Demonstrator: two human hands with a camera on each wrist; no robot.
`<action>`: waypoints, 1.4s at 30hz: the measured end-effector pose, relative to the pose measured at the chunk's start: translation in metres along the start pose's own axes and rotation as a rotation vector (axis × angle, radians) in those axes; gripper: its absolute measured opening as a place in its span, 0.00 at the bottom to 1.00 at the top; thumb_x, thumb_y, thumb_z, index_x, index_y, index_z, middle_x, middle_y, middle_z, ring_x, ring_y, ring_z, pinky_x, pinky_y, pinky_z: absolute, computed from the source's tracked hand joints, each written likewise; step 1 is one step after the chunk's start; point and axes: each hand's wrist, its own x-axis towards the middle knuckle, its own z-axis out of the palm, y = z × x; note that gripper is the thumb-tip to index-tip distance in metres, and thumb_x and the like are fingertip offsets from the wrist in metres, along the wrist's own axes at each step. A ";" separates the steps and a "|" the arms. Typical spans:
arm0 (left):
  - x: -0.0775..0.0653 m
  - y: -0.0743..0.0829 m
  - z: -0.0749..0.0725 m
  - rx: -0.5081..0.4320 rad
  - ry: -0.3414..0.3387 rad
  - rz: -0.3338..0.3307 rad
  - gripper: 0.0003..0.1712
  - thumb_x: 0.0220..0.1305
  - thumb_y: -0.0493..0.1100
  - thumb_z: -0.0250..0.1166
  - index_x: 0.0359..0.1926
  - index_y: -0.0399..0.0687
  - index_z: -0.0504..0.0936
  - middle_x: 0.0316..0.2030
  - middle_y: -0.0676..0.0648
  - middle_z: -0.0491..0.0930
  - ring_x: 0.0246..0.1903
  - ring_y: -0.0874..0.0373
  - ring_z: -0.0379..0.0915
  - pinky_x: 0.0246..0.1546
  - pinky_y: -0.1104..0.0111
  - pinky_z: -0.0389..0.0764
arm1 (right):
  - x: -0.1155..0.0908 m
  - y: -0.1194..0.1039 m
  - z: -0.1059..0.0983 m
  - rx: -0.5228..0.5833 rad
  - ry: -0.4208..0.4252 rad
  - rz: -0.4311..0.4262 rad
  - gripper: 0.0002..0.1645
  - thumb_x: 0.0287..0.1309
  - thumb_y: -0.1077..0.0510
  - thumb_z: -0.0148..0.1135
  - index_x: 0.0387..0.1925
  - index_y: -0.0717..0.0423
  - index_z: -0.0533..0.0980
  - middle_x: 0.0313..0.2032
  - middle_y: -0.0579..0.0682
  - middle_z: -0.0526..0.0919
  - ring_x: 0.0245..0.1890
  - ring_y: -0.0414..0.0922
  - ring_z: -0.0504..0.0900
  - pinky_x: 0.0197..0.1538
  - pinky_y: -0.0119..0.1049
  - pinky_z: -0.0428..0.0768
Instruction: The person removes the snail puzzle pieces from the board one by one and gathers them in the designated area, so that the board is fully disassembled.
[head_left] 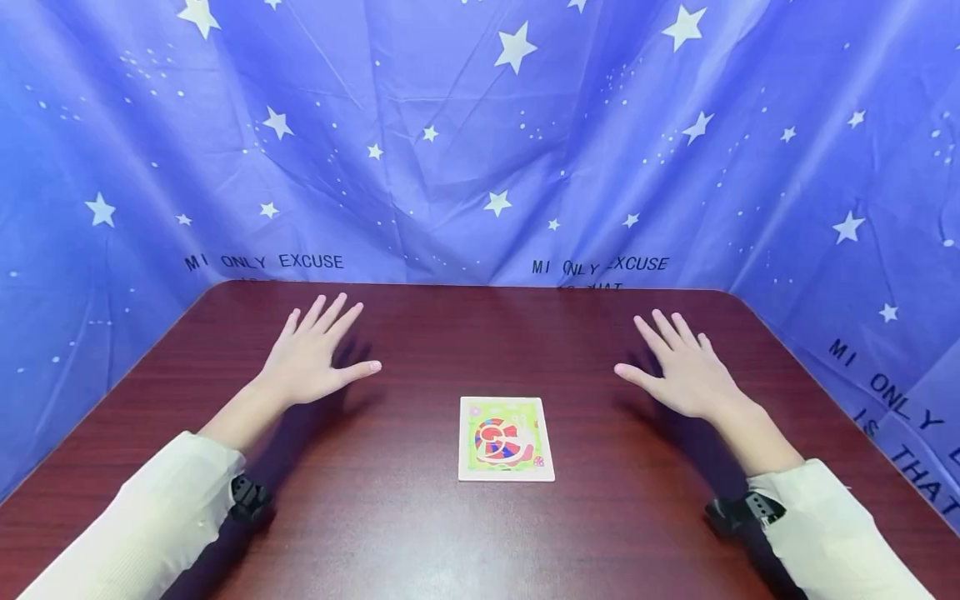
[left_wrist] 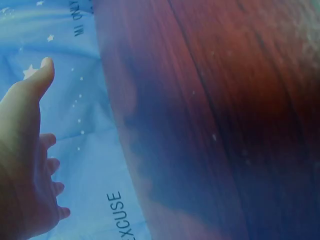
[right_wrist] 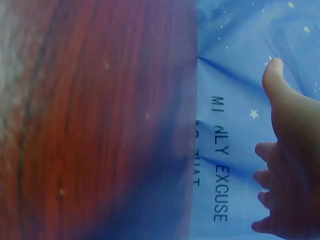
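Board [head_left: 506, 439], square and bearing a colourful snail [head_left: 504, 442], lies flat on the table [head_left: 420, 533], lower centre of the head frame. Left hand [head_left: 306, 357], left of centre, and right hand [head_left: 690, 375], right of centre, hover spread wide, both apart from the board. Starry cloth [head_left: 450, 83] fills the frame's top.

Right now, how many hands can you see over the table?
2. The left hand is to the left of the square snail picture and the right hand is to its right, both over the table.
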 end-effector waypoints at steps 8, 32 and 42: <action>-0.004 0.017 0.001 0.018 -0.024 0.098 0.51 0.57 0.70 0.58 0.74 0.51 0.54 0.75 0.40 0.49 0.75 0.37 0.40 0.72 0.39 0.43 | -0.003 -0.018 -0.002 -0.019 0.024 -0.088 0.52 0.60 0.28 0.49 0.75 0.51 0.49 0.74 0.64 0.49 0.74 0.67 0.44 0.69 0.71 0.46; -0.021 0.082 0.031 -0.048 -0.196 0.323 0.49 0.60 0.70 0.54 0.73 0.46 0.57 0.74 0.43 0.54 0.75 0.44 0.47 0.72 0.42 0.51 | -0.035 -0.089 0.037 0.093 -0.143 -0.401 0.46 0.63 0.33 0.51 0.73 0.54 0.55 0.73 0.57 0.58 0.74 0.60 0.54 0.71 0.61 0.57; -0.029 0.110 0.035 -0.010 -0.259 0.383 0.50 0.59 0.72 0.54 0.72 0.45 0.58 0.74 0.45 0.57 0.74 0.48 0.49 0.73 0.46 0.52 | -0.048 -0.119 0.044 0.043 -0.201 -0.509 0.43 0.66 0.36 0.49 0.73 0.55 0.55 0.73 0.53 0.58 0.74 0.55 0.55 0.72 0.57 0.59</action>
